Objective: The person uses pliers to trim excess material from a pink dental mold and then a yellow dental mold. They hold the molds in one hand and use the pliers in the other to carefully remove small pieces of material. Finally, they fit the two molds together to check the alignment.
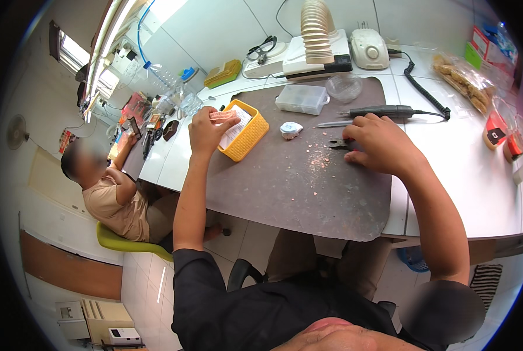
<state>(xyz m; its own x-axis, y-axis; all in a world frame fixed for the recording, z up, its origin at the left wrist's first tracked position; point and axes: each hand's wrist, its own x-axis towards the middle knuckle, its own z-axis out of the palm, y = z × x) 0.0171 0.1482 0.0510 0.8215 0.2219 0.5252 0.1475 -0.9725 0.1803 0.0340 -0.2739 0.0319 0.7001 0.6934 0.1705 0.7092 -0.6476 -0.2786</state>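
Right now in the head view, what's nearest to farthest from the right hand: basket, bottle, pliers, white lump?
1. Pliers: partly under the right hand.
2. White lump: left of the pliers.
3. Basket: farther left.
4. Bottle: far left, beyond the basket.

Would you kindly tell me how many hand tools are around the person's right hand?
3: pliers, partly covered by the right hand; a slim grey tool lying beyond them; and a dark corded handpiece farther back. The hand may hide others.
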